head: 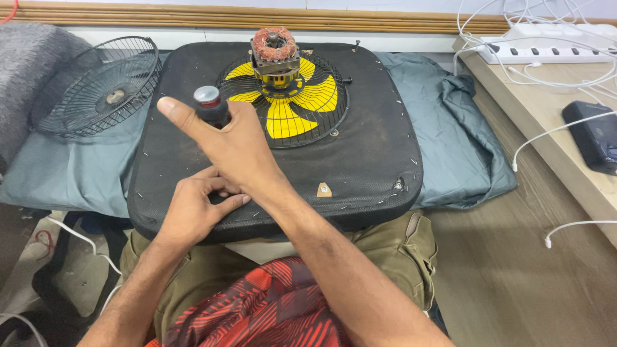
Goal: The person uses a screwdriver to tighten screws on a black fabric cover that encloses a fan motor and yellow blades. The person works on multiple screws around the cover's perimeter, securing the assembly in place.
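Note:
My right hand (226, 140) is closed around a screwdriver (209, 106) with a dark handle and silver cap, held upright over a black cushion (360, 154). My left hand (193, 209) rests on the cushion's near edge just below it, fingers curled and pinched together; what they hold, if anything, is hidden. Beyond my hands a yellow fan blade (286, 106) lies inside a black wire guard (334, 122), with the bare motor (275, 54) and its copper windings standing on top.
A second wire fan guard (96, 87) leans at the left on grey-green cloth (463, 128). A wooden shelf (546, 122) at the right carries a white power strip (546, 45), cables and a black device (594, 135). Small screws dot the cushion.

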